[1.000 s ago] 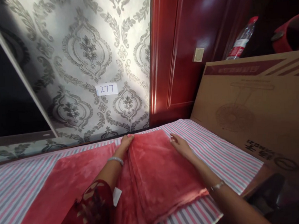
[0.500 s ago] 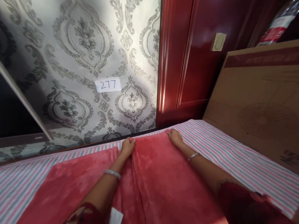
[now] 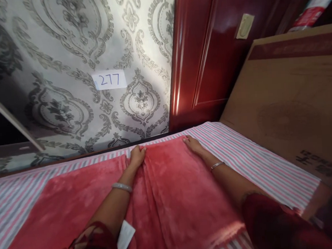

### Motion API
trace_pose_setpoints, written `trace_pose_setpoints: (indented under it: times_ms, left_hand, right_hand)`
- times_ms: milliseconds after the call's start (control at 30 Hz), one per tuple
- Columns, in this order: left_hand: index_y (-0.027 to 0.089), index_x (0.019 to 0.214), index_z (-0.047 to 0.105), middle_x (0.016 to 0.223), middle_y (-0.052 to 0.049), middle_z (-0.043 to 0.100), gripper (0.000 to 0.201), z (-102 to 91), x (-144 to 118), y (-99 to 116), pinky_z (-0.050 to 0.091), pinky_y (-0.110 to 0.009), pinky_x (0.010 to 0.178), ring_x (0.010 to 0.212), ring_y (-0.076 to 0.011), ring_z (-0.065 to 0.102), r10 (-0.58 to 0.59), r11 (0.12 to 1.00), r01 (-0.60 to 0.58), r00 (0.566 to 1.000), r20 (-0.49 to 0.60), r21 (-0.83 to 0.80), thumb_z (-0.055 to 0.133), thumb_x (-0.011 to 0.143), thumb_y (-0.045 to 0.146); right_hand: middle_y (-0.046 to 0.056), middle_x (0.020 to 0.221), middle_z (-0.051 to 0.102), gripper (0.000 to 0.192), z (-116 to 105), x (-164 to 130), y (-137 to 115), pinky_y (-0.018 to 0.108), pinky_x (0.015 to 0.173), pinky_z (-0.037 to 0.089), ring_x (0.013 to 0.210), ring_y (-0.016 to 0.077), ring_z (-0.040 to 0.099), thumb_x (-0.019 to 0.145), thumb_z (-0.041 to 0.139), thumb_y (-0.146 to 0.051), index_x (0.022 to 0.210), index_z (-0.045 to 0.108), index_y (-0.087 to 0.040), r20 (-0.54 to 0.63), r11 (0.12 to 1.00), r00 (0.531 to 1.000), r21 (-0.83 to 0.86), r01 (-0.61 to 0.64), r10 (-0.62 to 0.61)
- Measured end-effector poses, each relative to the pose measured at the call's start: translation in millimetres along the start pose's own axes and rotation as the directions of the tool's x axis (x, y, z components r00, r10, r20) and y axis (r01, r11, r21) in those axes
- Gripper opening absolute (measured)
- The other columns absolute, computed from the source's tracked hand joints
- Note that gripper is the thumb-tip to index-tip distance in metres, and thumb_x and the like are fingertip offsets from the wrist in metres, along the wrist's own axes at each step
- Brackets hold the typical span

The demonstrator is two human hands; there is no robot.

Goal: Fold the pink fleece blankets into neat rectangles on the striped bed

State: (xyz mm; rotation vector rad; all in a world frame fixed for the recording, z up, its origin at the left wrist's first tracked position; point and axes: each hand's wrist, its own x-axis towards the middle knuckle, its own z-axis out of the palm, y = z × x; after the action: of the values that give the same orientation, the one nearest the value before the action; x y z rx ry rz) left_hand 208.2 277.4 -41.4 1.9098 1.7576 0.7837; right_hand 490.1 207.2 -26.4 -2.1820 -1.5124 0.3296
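A plush coral-red blanket lies partly folded over a striped cloth, its right panel doubled over and creases running down its middle. My left hand is closed on the blanket's far edge, by the central folds. At the far right corner of the panel, my right hand pinches the same edge between thumb and fingers. A white label sticks out from the blanket beside my left forearm.
Striped cloth covers the surface beneath. A large cardboard box stands at the right, with a bottle behind its top edge. Patterned wall and a dark red wooden panel rise behind; a dark screen is at the left.
The view has tilted down and shifted slightly. Both hands keep their hold on the blanket's far edge. More of the blanket's near right edge and the striped cloth below it now shows.
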Motion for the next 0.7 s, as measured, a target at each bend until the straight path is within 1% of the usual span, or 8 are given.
trace_pose_setpoints:
  times_ms: [100, 200, 300, 367, 433, 533, 600, 700]
  left_hand:
    - [0.017, 0.087, 0.062, 0.085, -0.009, 0.068, 0.019, -3.9, -2.1, 4.1, 0.047, -0.029, 0.07, 0.086, -0.0239, 0.065, -0.004, 1.0, 0.004, 0.999, 0.039, -0.012, 0.053, 0.089, 0.034]
    - [0.014, 0.104, 0.062, 0.094, -0.011, 0.071, 0.029, -8.2, -4.7, 11.2, 0.05, -0.028, 0.065, 0.082, -0.022, 0.067, 0.016, 0.999, -0.013, 0.994, 0.105, -0.031, 0.057, 0.087, 0.037]
    - [0.013, 0.121, 0.057, 0.106, -0.012, 0.072, 0.048, -15.4, -8.7, 20.4, 0.053, -0.027, 0.074, 0.091, -0.0218, 0.069, 0.067, 0.998, -0.068, 0.987, 0.147, 0.0, 0.069, 0.077, 0.026]
    - [0.011, 0.132, 0.052, 0.12, -0.015, 0.069, 0.06, -24.6, -13.6, 25.3, 0.052, -0.029, 0.087, 0.106, -0.0239, 0.067, 0.117, 0.991, -0.124, 0.983, 0.14, 0.04, 0.068, 0.075, 0.018]
    - [0.009, 0.139, 0.047, 0.134, -0.02, 0.062, 0.064, -37.8, -22.6, 27.3, 0.048, -0.034, 0.1, 0.12, -0.0266, 0.061, 0.18, 0.978, -0.191, 0.975, 0.13, 0.083, 0.064, 0.078, 0.015]
    - [0.01, 0.142, 0.048, 0.145, -0.019, 0.054, 0.061, -58.5, -46.3, 24.3, 0.037, -0.04, 0.114, 0.135, -0.0283, 0.051, 0.296, 0.937, -0.318, 0.942, 0.156, 0.141, 0.058, 0.083, 0.016]
    - [0.013, 0.145, 0.047, 0.151, -0.015, 0.049, 0.059, -66.4, -67.6, 19.6, 0.029, -0.04, 0.119, 0.142, -0.0259, 0.042, 0.379, 0.896, -0.413, 0.902, 0.205, 0.16, 0.054, 0.087, 0.02]
    - [0.02, 0.149, 0.044, 0.161, -0.008, 0.036, 0.059, -63.6, -99.7, 9.0, 0.019, -0.041, 0.123, 0.15, -0.0233, 0.027, 0.459, 0.83, -0.53, 0.825, 0.33, 0.173, 0.053, 0.091, 0.03]
  right_hand:
    - [0.017, 0.155, 0.041, 0.056, -18.3, -35.5, 6.5, 0.041, 0.111, 0.033, 0.141, 0.03, 0.04, 0.103, 0.044, -0.038, 0.154, 0.037, -0.017, 0.039, 0.998, 0.999, -0.044, 0.04, -0.038]
    - [0.013, 0.164, 0.024, 0.06, -23.8, -98.0, 3.4, 0.055, 0.116, 0.025, 0.15, 0.0344, 0.022, 0.101, 0.046, -0.042, 0.157, 0.032, -0.025, 0.075, 0.962, 0.973, -0.148, 0.229, -0.22]
    - [0.012, 0.165, 0.019, 0.063, -13.0, -166.5, -11.5, 0.055, 0.119, 0.02, 0.152, 0.0324, 0.013, 0.101, 0.045, -0.046, 0.159, 0.027, -0.026, 0.133, 0.864, 0.875, -0.149, 0.481, -0.465]
    - [0.008, 0.166, 0.016, 0.063, -2.7, -200.6, -23.1, 0.056, 0.12, 0.016, 0.153, 0.0301, 0.011, 0.101, 0.046, -0.047, 0.158, 0.027, -0.03, 0.226, 0.812, 0.809, -0.106, 0.574, -0.543]
    - [0.006, 0.166, 0.016, 0.062, 4.4, -220.0, -32.7, 0.059, 0.12, 0.012, 0.153, 0.0302, 0.01, 0.1, 0.049, -0.048, 0.157, 0.03, -0.031, 0.315, 0.801, 0.78, -0.092, 0.592, -0.541]
    - [0.008, 0.166, 0.017, 0.062, 7.0, -231.3, -42.6, 0.062, 0.119, 0.011, 0.153, 0.0319, 0.008, 0.099, 0.051, -0.046, 0.157, 0.032, -0.03, 0.366, 0.826, 0.79, -0.091, 0.557, -0.493]
    - [0.01, 0.166, 0.016, 0.064, 9.1, -238.9, -47.3, 0.06, 0.119, 0.012, 0.153, 0.0312, 0.008, 0.1, 0.051, -0.045, 0.158, 0.029, -0.029, 0.352, 0.825, 0.784, -0.055, 0.562, -0.511]
    - [0.01, 0.165, 0.018, 0.064, 20.7, -260.2, -53.7, 0.058, 0.12, 0.012, 0.153, 0.0299, 0.01, 0.098, 0.054, -0.048, 0.156, 0.032, -0.03, 0.316, 0.779, 0.737, 0.014, 0.627, -0.598]
